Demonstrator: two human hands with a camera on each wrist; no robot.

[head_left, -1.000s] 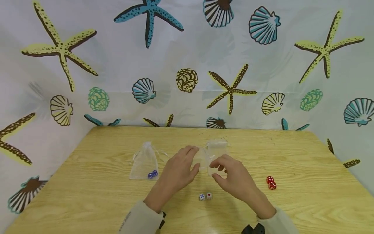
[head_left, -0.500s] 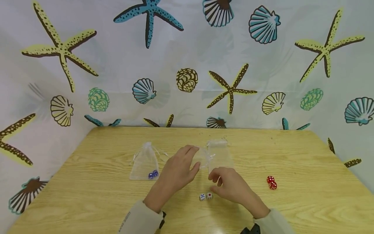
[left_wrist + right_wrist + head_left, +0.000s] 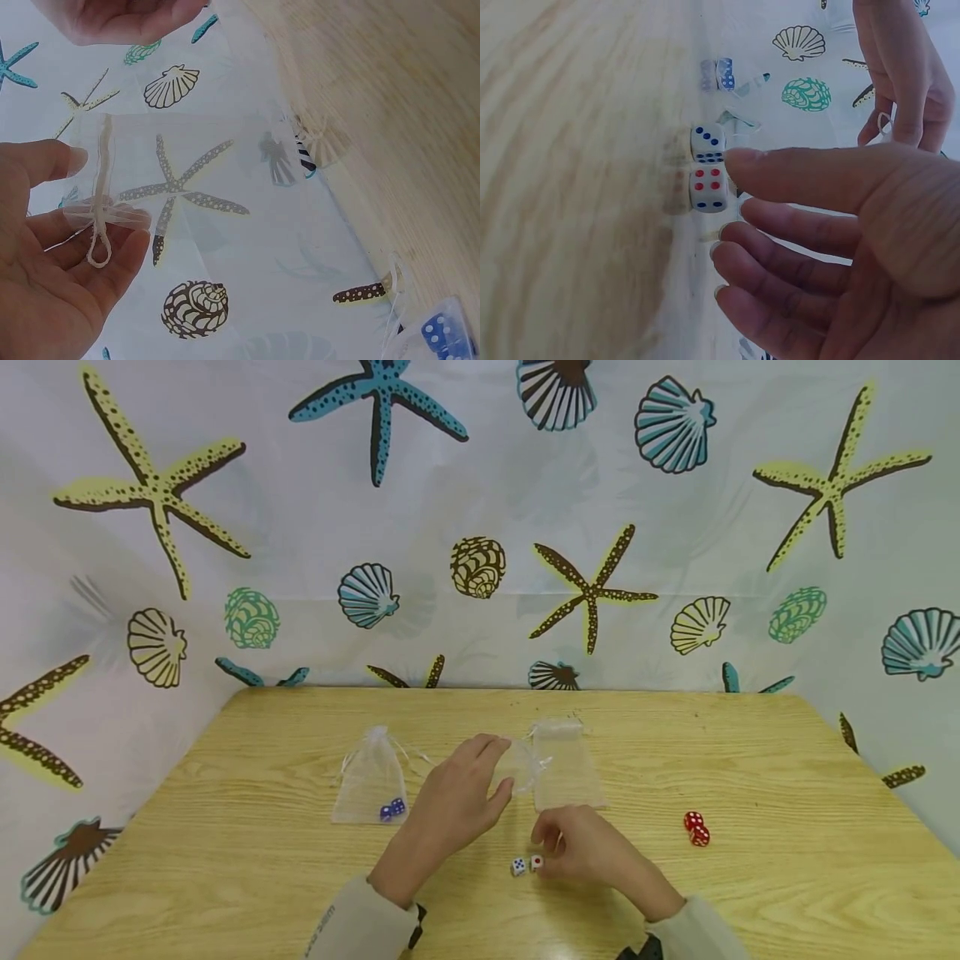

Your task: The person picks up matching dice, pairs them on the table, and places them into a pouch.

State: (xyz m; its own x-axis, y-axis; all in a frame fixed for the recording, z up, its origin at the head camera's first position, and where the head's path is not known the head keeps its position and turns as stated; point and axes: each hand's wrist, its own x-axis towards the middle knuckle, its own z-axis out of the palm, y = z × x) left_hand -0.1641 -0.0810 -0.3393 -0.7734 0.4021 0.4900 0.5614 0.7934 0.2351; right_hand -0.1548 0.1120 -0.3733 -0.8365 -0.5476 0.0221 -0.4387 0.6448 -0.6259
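Observation:
My left hand holds a sheer drawstring bag near its mouth, fingers curled behind the film and a string loop hanging by the fingertips. The thumb stands on the other side of the mouth. Two white dice lie side by side on the table, showing blue and red pips. Beside them is my right hand, its thumb tip right at the dice and its other fingers loosely bent, apart from the thumb. Another sheer bag lies flat beyond the right hand.
At the left, a sheer drawstring bag lies flat with two blue dice inside. Two red dice rest touching at the right. A patterned cloth stands behind the wooden table.
My right hand has moved down and back from beside the bags to the white dice. The left hand has stayed in place with its bag.

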